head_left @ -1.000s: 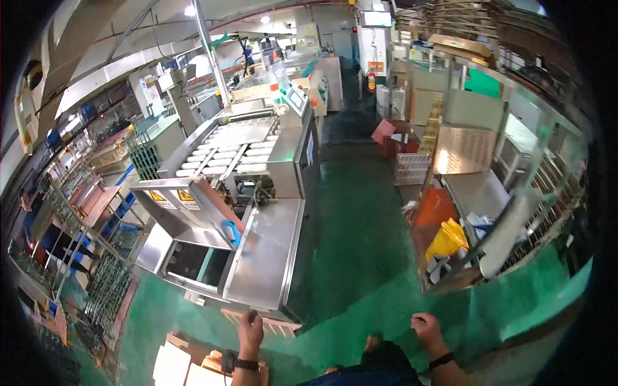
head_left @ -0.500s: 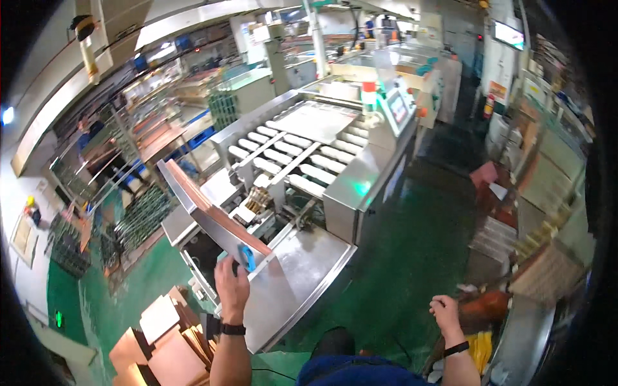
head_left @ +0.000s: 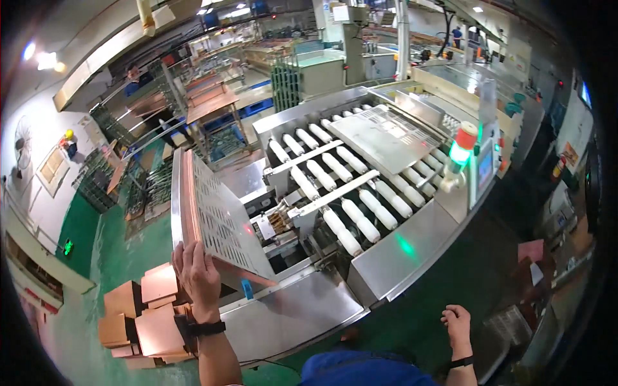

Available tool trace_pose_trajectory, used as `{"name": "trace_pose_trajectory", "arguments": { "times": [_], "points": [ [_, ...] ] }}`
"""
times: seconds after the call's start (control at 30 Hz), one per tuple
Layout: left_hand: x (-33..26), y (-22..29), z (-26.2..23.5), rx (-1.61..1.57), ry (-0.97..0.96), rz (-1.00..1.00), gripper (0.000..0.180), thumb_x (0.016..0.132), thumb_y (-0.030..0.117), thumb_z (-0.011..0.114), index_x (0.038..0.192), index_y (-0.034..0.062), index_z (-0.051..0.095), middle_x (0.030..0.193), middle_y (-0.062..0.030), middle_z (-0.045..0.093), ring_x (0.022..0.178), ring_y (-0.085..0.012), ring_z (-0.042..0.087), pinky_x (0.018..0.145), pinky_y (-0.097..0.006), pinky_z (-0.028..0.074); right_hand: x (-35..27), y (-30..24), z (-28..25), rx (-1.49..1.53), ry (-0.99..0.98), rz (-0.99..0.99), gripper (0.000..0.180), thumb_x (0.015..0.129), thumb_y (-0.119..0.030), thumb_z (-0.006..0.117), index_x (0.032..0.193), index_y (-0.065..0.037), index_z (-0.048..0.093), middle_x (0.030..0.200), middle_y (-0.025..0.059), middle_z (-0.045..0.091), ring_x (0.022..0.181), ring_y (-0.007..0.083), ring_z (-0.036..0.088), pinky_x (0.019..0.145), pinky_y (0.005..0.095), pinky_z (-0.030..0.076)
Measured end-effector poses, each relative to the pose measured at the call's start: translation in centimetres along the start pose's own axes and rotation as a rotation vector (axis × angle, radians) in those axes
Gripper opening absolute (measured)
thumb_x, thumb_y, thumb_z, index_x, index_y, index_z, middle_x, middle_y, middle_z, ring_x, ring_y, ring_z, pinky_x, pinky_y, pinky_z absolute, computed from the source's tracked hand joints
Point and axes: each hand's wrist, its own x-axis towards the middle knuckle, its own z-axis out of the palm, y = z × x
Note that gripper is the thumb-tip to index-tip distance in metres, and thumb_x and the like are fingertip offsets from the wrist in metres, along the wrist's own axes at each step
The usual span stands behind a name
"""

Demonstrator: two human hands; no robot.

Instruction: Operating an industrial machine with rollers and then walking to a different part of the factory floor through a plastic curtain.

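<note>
With 12 o'clock at the top of our view, green floor (head_left: 129,235) spreads toward 9 o'clock. On it stands a long stainless-steel roller conveyor machine (head_left: 415,248), running from our feet off toward 1 o'clock, its bed lined with rows of white rollers (head_left: 357,219). Between 10 and 11 o'clock, beyond the machine, we see a wooden bench (head_left: 212,106). At 8 o'clock, piles of copper-coloured boards (head_left: 154,331) sit on the floor beside the machine. Between 8 and 9 o'clock is the leaning panel stack (head_left: 222,215), which our left hand touches: it tilts on edge at the machine's near end, grey slotted face toward the rollers, copper-coloured edges showing behind. A flat grey panel (head_left: 380,138) lies across the rollers at 2 o'clock.

Our hands are well apart. The left hand (head_left: 198,276), at 8 o'clock, lays its fingers over the near edge of the stack; we cannot tell whether it clamps down. The right hand (head_left: 457,321), between 4 and 5 o'clock, hangs in the air, fingers loosely bent and around nothing we can see. A red-and-green signal lamp (head_left: 462,145) stands between 2 and 3 o'clock. The smallest items are a blue fitting (head_left: 247,289) at 7 o'clock, by the stack's lower corner, and the dark wristband (head_left: 461,362) on our right wrist.
</note>
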Motion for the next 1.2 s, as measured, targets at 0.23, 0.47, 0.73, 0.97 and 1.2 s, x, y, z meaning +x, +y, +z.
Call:
{"name": "trace_pose_trajectory", "arguments": {
  "times": [0.23,0.47,0.73,0.97,1.2],
  "points": [
    [0.9,1.5,-0.4,0.095,-0.094,-0.082,0.034,0.086,0.004,0.070,0.120,0.0048,0.070,0.119,-0.0125,0.068,0.128,-0.0401,0.052,0.114,-0.049,0.038,11.2,-5.7,2.1,0.049,-0.183,-0.311,0.017,0.095,-0.004,0.060,0.106,0.006,0.070,0.090,0.0102,0.072,0.077,0.0146,0.068,0.073,0.0285,0.056],
    [1.7,5.6,-0.3,0.167,-0.101,-0.208,0.028,0.088,0.005,0.069,0.116,0.0035,0.072,0.121,-0.0147,0.067,0.129,-0.0403,0.052,0.114,-0.049,0.039,17.6,-11.0,3.2,-0.095,-0.521,-0.826,0.011,0.091,-0.003,0.064,0.098,0.002,0.072,0.085,0.0147,0.074,0.079,0.0275,0.073,0.073,0.0352,0.057],
    [-0.6,4.0,4.1,0.153,0.007,-0.220,0.024,0.095,0.014,0.062,0.113,0.0016,0.071,0.122,-0.0225,0.062,0.117,-0.0400,0.055,0.105,-0.049,0.044,22.4,-12.2,4.5,-0.303,-0.572,-0.941,0.017,0.092,-0.016,0.066,0.102,-0.005,0.074,0.092,0.0148,0.073,0.083,0.0348,0.070,0.076,0.0426,0.057],
    [1.1,6.3,5.6,0.071,-0.015,-0.564,0.033,0.103,0.016,0.054,0.129,-0.0024,0.066,0.124,-0.0278,0.066,0.113,-0.0436,0.062,0.099,-0.045,0.049,24.2,-12.1,7.6,-0.363,-0.451,-0.997,0.019,0.094,-0.022,0.061,0.104,-0.010,0.073,0.091,0.0114,0.071,0.086,0.0356,0.069,0.076,0.0472,0.056],
    [0.7,9.2,6.8,0.137,0.160,-0.595,0.036,0.103,0.030,0.061,0.120,-0.0008,0.069,0.107,-0.0239,0.074,0.094,-0.0434,0.069,0.081,-0.047,0.056,24.5,-13.3,8.4,-0.499,-0.439,-0.825,0.020,0.093,-0.021,0.062,0.103,-0.010,0.075,0.098,0.0096,0.075,0.092,0.0327,0.071,0.081,0.0430,0.058]
  ]
}}
